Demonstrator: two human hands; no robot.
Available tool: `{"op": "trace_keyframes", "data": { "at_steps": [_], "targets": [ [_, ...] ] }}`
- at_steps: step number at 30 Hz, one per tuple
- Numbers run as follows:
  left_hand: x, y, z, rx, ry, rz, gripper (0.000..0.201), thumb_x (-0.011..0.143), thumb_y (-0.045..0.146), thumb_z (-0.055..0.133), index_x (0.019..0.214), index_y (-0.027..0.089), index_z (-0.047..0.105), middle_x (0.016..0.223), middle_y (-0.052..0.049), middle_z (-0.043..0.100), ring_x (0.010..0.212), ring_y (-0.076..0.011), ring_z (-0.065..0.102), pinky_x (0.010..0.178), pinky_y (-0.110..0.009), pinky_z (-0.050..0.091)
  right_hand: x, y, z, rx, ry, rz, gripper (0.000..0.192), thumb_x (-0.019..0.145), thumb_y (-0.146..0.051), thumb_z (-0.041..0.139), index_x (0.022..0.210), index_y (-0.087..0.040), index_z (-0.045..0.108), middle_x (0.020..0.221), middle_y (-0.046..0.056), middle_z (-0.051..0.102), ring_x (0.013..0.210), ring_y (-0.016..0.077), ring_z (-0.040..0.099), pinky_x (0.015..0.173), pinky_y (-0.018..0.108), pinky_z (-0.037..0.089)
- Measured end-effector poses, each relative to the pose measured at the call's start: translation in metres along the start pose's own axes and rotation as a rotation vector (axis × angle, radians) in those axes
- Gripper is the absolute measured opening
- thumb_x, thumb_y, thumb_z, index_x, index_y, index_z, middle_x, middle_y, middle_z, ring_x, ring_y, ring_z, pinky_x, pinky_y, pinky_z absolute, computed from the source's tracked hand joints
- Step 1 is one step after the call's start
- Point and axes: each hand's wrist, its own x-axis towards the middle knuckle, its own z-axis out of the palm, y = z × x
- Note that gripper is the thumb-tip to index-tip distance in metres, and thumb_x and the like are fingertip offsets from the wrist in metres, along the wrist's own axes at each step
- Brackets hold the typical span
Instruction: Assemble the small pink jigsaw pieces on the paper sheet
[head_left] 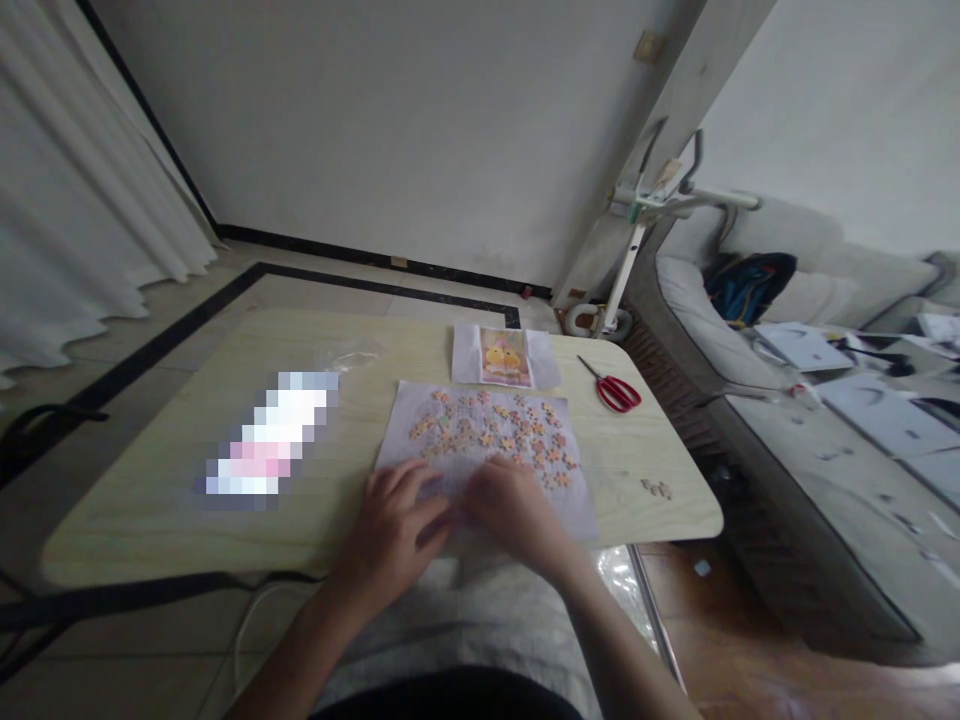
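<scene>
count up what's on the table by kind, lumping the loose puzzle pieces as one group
scissors: 1
picture card: 1
white sheet under the pieces: 1
puzzle piece group: 1
blurred-out item: 1
hands on the sheet: 2, left hand and right hand
total: 7

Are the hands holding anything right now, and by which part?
Nothing visibly gripped: left hand and right hand rest palm-down on the near edge of the white sheet with puzzle pieces.

free: bare table (150,500) left | blocked: puzzle pieces (495,435) ahead, scissors (615,390) far right
</scene>
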Motion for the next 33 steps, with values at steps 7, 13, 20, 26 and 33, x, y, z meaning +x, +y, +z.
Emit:
{"op": "trace_keyframes", "data": {
  "at_steps": [7,13,20,26,33],
  "targets": [
    [0.0,-0.001,-0.002,0.014,-0.012,0.009,0.005,0.085,0.027,0.065,0.086,0.025,0.069,0.115,-0.007,0.062,0.114,-0.0306,0.051,0.095,-0.052,0.04,0.001,0.0,-0.001,0.139,0.003,0.031,0.009,0.076,-0.008,0.067,0.074,-0.017,0.07,0.073,0.0,0.062,0.066,0.0109,0.054,0.063,0.024,0.039],
    [0.0,-0.001,-0.002,0.012,-0.036,-0.005,0.005,0.084,0.026,0.066,0.088,0.025,0.07,0.117,-0.007,0.062,0.116,-0.0311,0.05,0.095,-0.052,0.04,0.002,-0.001,-0.002,0.159,-0.007,0.042,0.007,0.076,-0.011,0.067,0.076,-0.018,0.072,0.073,0.0,0.065,0.065,0.0112,0.056,0.063,0.024,0.04],
    [0.0,-0.001,-0.002,-0.004,-0.034,-0.007,0.002,0.084,0.025,0.066,0.084,0.023,0.068,0.114,-0.007,0.063,0.117,-0.0314,0.05,0.095,-0.052,0.04,0.005,-0.003,-0.007,0.272,-0.001,0.103,0.008,0.078,-0.014,0.065,0.074,-0.017,0.071,0.062,-0.002,0.064,0.058,0.0101,0.053,0.057,0.022,0.039],
    [-0.001,-0.001,-0.002,-0.039,-0.014,0.003,0.006,0.083,0.024,0.067,0.089,0.023,0.068,0.114,-0.007,0.063,0.118,-0.0304,0.049,0.097,-0.052,0.041,0.015,0.007,-0.005,0.136,0.106,0.011,0.006,0.081,-0.016,0.067,0.083,-0.019,0.071,0.078,0.002,0.068,0.074,0.0145,0.059,0.069,0.026,0.045],
    [-0.003,-0.004,-0.001,-0.049,0.069,0.045,0.007,0.088,0.027,0.063,0.089,0.024,0.069,0.112,-0.006,0.064,0.117,-0.0286,0.05,0.096,-0.05,0.041,-0.017,0.03,-0.032,0.084,0.333,-0.01,0.012,0.089,-0.026,0.061,0.088,-0.021,0.072,0.088,0.007,0.067,0.084,0.0202,0.061,0.077,0.034,0.049]
  ]
}}
